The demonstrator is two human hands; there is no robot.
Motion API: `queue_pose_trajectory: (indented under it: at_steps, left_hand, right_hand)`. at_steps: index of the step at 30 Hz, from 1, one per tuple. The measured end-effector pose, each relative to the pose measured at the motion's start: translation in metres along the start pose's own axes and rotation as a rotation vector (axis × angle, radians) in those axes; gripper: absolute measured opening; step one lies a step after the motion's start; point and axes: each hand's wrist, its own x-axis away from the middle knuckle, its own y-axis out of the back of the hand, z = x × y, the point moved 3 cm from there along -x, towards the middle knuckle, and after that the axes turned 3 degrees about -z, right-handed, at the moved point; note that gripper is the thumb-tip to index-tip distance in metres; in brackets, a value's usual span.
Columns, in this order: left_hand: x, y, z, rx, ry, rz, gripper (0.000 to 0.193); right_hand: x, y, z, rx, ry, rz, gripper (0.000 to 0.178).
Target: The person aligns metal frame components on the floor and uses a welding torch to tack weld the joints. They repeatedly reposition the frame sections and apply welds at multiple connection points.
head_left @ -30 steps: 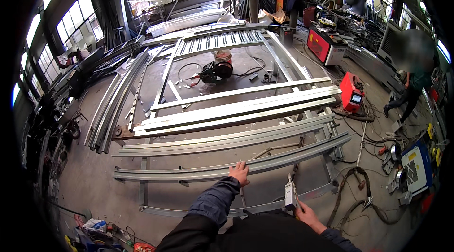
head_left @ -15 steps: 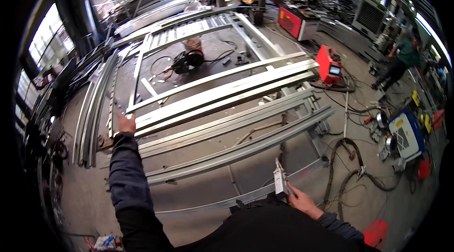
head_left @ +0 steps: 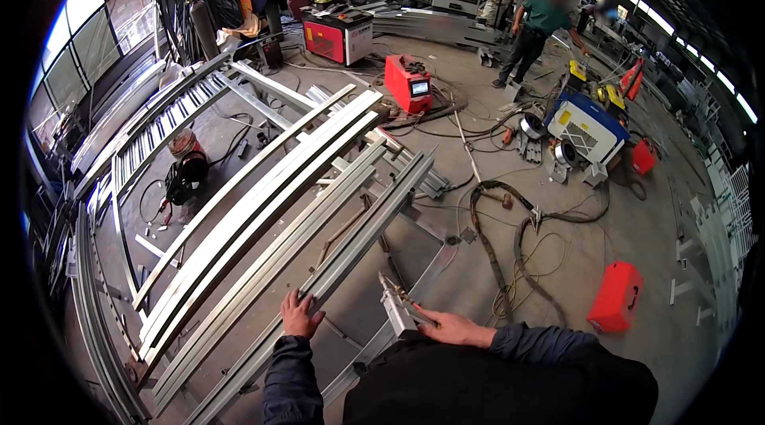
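Observation:
My left hand [head_left: 300, 316] rests with its fingers apart on the nearest silver metal rail [head_left: 368, 235]. In my right hand [head_left: 460, 330], close to my body, is a silver welding gun [head_left: 398, 312] with a boxy body and a narrow nozzle. The nozzle points away from me, over the floor beside that rail. More long rails [head_left: 275, 256] lie side by side beyond the first, across a metal frame [head_left: 434, 265].
A red machine with a screen [head_left: 419, 88], a red-and-white machine [head_left: 323, 41] and a blue-and-white machine [head_left: 586, 131] stand on the floor. Thick hoses [head_left: 476, 226] loop at right, near a red case [head_left: 615, 297]. A person in green [head_left: 543, 20] stands far off.
My view has swung to the right. The left hand has come from the rails' far left ends to the nearest rail, closer to my body. My right hand still holds the welding gun.

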Motion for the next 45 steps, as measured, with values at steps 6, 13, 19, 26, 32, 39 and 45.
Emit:
queue_pose_trajectory:
  at_steps: [6, 13, 19, 26, 32, 39, 45]
  left_hand:
    - [-0.006, -0.024, 0.001, -0.069, 0.085, 0.090, 0.084]
    - [-0.016, -0.040, 0.003, -0.248, 0.024, 0.055, 0.062]
    - [-0.028, -0.034, -0.009, -0.240, 0.046, 0.149, 0.054]
    - [-0.030, -0.044, -0.008, -0.306, 0.123, 0.138, 0.073]
    - [-0.020, -0.053, -0.002, -0.262, 0.117, 0.108, 0.078]
    - [-0.021, -0.057, 0.001, -0.245, 0.112, 0.099, 0.076]
    - [-0.016, -0.046, -0.002, -0.207, 0.133, 0.062, 0.059]
  right_hand:
    - [-0.001, 0.024, -0.043, -0.016, -0.044, -0.051, 0.081]
    - [-0.014, 0.060, -0.072, -0.050, -0.059, 0.018, 0.080]
    - [-0.023, 0.090, -0.076, -0.049, -0.082, 0.085, 0.074]
    - [-0.042, 0.081, -0.091, -0.003, -0.028, 0.132, 0.080]
    - [-0.057, 0.071, -0.096, -0.035, 0.021, 0.141, 0.082]
    - [-0.062, 0.073, -0.057, -0.035, 0.007, 0.118, 0.086]
    - [-0.052, 0.069, -0.010, -0.033, -0.018, 0.147, 0.087]
